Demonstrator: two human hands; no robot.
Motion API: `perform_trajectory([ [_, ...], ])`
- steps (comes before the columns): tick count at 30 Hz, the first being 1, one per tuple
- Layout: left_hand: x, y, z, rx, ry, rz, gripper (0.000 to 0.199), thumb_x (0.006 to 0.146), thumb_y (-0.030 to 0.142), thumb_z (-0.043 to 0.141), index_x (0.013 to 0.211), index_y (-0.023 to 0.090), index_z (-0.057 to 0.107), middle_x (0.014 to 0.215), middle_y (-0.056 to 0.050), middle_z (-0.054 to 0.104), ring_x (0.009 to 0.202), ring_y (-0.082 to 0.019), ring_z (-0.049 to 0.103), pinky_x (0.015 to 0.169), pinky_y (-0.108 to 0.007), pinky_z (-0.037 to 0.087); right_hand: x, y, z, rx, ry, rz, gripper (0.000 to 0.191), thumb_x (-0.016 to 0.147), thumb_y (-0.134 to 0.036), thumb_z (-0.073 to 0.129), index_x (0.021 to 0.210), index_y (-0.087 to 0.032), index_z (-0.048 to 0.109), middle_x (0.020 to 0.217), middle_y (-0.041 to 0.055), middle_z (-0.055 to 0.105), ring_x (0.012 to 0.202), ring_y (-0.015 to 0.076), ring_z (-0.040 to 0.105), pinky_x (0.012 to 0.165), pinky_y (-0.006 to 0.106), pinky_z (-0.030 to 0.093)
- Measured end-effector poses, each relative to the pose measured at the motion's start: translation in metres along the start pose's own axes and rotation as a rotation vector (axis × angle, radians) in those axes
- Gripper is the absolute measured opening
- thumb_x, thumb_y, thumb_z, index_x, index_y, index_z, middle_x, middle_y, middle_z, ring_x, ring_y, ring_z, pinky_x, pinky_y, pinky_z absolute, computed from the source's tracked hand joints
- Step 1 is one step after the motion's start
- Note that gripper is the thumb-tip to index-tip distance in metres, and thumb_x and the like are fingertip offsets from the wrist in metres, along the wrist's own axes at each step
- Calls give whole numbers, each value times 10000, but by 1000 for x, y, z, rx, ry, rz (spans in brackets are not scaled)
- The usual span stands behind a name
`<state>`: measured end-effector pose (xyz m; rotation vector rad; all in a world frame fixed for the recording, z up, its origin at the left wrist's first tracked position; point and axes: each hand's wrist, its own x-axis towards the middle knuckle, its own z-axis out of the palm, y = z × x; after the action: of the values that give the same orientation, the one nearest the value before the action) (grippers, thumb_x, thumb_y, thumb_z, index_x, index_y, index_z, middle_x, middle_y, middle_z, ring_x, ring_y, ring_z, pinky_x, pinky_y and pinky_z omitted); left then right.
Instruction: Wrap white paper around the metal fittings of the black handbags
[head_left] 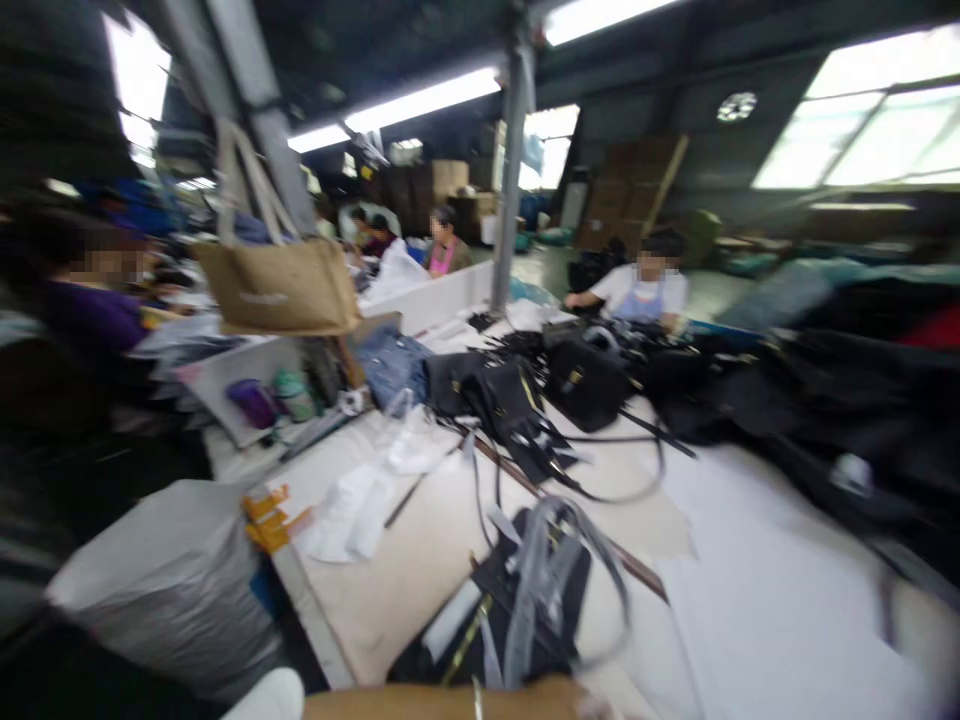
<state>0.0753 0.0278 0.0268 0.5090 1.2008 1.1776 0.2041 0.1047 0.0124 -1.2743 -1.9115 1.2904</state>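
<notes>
Across the bottom edge lies my left forearm (420, 704), bare below a white sleeve (271, 694). Its hand is cut off or smeared near the bottom middle, so its fingers cannot be read. Just beyond the forearm, a black bag (574, 585) lies on the pale worktable (375, 610). Grey wrapped straps (534, 590) and a gold zip (466, 640) show on it. At the right edge is a blurred beige shape (934, 640); I cannot tell whether it is my right hand.
More black bags (589, 385) are heaped behind, with black material (840, 390) at right. White sheets (780, 600) cover the table's right part. A tan tote bag (281, 285) hangs by a metal post. A large grey sack (172, 590) stands left. Co-workers (641, 290) sit beyond.
</notes>
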Motion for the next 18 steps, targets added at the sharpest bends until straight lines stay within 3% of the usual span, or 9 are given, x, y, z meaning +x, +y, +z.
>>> perform_trajectory([
  [2, 11, -24, 26, -6, -159, -131, 263, 881, 386, 569, 986, 156, 642, 870, -38, 651, 743, -161, 607, 718, -332, 519, -28, 23, -32, -4, 23, 126, 308, 754, -609, 631, 872, -327, 665, 778, 12, 653, 725, 204, 632, 546, 299, 521],
  [5, 14, -39, 46, -58, -269, -192, 286, 826, 399, 612, 892, 129, 679, 691, -27, 637, 637, -156, 577, 693, -309, 473, -48, 36, -51, 157, 6, 221, 383, 753, -603, 615, 728, -222, 635, 574, -15, 578, 555, 165, 566, 533, 283, 465],
  [10, 4, -34, 47, -34, -219, -80, 384, 842, 481, 570, 987, 136, 663, 842, -63, 655, 773, -186, 573, 745, -290, 435, -46, 28, -45, 421, -4, 278, 289, 794, -484, 617, 784, -198, 579, 513, -37, 574, 479, 152, 554, 498, 254, 415],
  [14, 6, -45, 51, 141, -174, 28, 396, 838, 488, 578, 1058, 160, 604, 776, -18, 592, 694, -160, 527, 644, -256, 414, -45, 20, -43, 373, 46, 251, 236, 810, -417, 612, 733, -211, 525, 495, -57, 555, 458, 133, 544, 473, 229, 385],
  [18, 13, -60, 54, 245, -119, 58, 339, 880, 487, 500, 960, 167, 580, 705, 3, 541, 619, -141, 506, 588, -247, 404, -43, 19, -41, 292, 89, 262, 265, 824, -415, 590, 691, -222, 465, 460, -71, 516, 426, 121, 506, 441, 220, 345],
])
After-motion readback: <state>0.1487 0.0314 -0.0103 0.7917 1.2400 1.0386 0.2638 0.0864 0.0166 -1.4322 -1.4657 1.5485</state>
